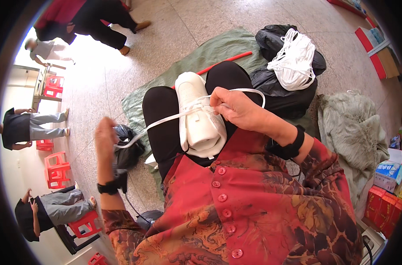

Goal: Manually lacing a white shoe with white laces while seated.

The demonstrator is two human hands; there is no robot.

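A white shoe (200,128) lies between my thighs, its heel toward me and its toe pointing away. White shoelace (163,119) crosses its upper; one length stretches left toward my left hand (105,138), and another loops out to the right behind my right hand. My left hand is raised at the left, blurred by motion. The lace reaches the edge of that hand, but its grip does not show clearly. Over the shoe's lacing, my right hand (236,108) is closed, thumb and fingers pinching the lace.
A bundle of white laces (293,62) rests on black plastic bags (285,95) at right. Beside it sits a pale woven sack (351,128). A green sheet (223,42) and red rod (236,57) lie ahead. Another black bag (128,152) is near my left hand. Several people are at left.
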